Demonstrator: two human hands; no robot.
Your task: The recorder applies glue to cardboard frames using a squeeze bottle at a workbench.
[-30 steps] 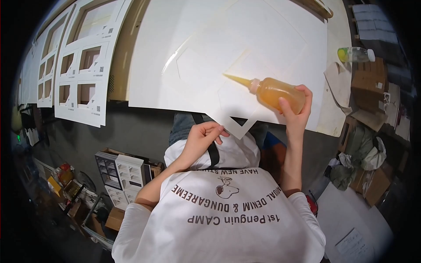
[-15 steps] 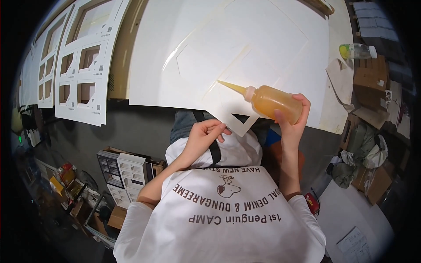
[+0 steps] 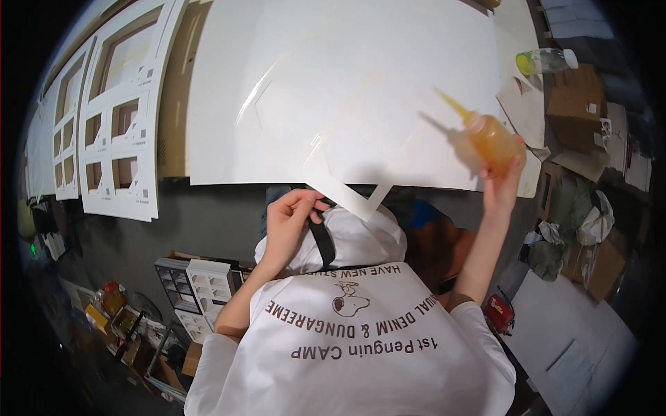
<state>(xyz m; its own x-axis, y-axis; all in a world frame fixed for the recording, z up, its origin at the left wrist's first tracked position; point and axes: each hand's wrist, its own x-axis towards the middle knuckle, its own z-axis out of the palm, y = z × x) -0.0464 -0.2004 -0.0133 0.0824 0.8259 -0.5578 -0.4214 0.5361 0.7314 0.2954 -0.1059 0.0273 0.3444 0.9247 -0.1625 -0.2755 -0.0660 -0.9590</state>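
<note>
My right hand (image 3: 501, 182) is wrapped around a soft squeeze bottle (image 3: 492, 147) of amber liquid. The bottle is tilted, its long pointed nozzle (image 3: 452, 102) aimed up and left above a large white board (image 3: 388, 48). A white card with a cut-out (image 3: 350, 200) juts over the board's near edge toward my lap. My left hand (image 3: 291, 218) has curled fingers, thumb against fingertips, right at the card's left edge. Whether the card is pinched between them is hidden. Shiny wet-looking streaks (image 3: 255, 96) run across the board.
Printed white panels with window cut-outs (image 3: 119, 132) stand at the left. At the right lie a clear bottle with a white cap (image 3: 546, 61) and cardboard boxes (image 3: 574, 104). Boxed printed pieces (image 3: 198, 281) sit on the floor, lower left.
My right hand has lifted the squeeze bottle away from the card, to the right, and its nozzle now points more upward. My left hand has slid left along the card's edge.
</note>
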